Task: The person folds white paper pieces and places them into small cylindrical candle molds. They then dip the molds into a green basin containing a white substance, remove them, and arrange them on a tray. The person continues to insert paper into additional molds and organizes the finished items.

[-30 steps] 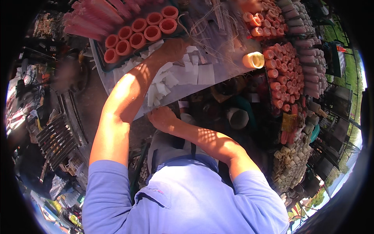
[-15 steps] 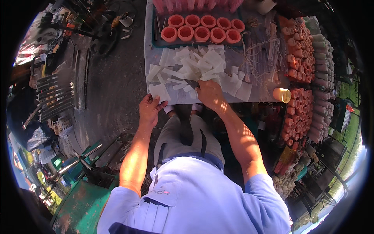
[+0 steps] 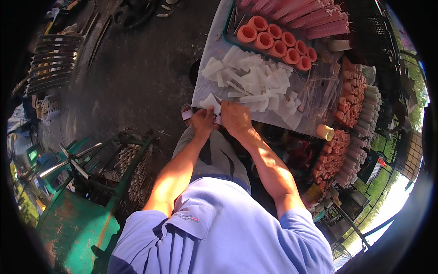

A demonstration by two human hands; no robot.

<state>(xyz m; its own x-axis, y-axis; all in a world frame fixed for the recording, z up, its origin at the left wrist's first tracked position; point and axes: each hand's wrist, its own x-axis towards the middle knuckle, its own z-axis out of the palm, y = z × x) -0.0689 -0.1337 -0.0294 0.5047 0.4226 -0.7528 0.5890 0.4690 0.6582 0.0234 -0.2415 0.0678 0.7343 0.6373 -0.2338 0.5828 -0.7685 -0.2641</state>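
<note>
A thin white piece of sheet (image 3: 210, 102) sits pinched in the fingers of my left hand (image 3: 203, 122), at the near left corner of the table (image 3: 213, 45). Right beside it is my right hand (image 3: 236, 119), closed round a small knife (image 3: 217, 97); only a bit of its dark blade shows, touching or nearly touching the sheet. The handle is hidden in my fist. Just beyond both hands, a loose heap of white pieces and strips (image 3: 258, 77) spreads over the tabletop.
Behind the heap, a green tray (image 3: 229, 37) holds several orange hollow cylinders (image 3: 263, 41). Pink bundles (image 3: 301, 16) lie at the back. A yellow cup-like roll (image 3: 325, 132) stands near the right edge, beside stacked orange cylinders (image 3: 332, 157). A green metal machine (image 3: 73, 228) is at lower left.
My hands have come together: the right hand and knife moved from the heap toward the white piece in my left hand. The view has turned, so the table appears tilted and further right.
</note>
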